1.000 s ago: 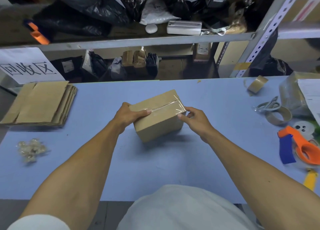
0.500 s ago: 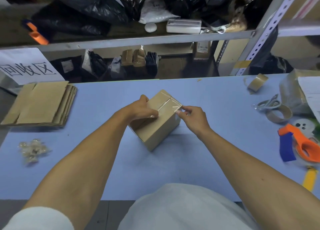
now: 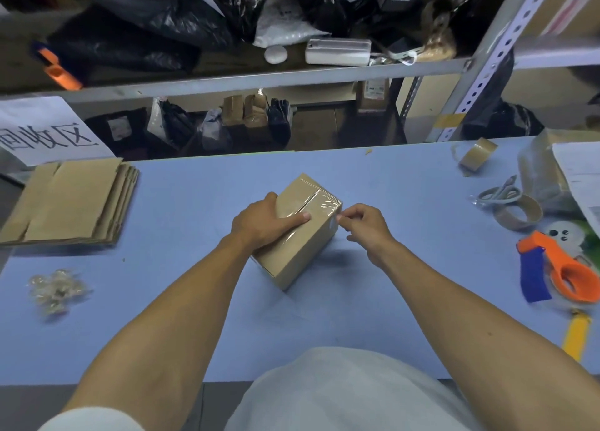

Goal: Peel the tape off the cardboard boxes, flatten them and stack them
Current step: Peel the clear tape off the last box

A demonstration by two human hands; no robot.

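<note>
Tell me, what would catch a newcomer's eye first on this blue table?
Probably the small cardboard box in the middle of the blue table, its top seam covered in clear tape. The left hand rests on its top while the right hand picks at the tape on its right edge. Next, the orange tape dispenser at the right edge and the stack of flattened cardboard at far left.

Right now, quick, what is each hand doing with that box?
Left hand: open, laid flat on top of the cardboard box, holding it down.
Right hand: fingers pinched at the tape end on the box's right edge.
</note>
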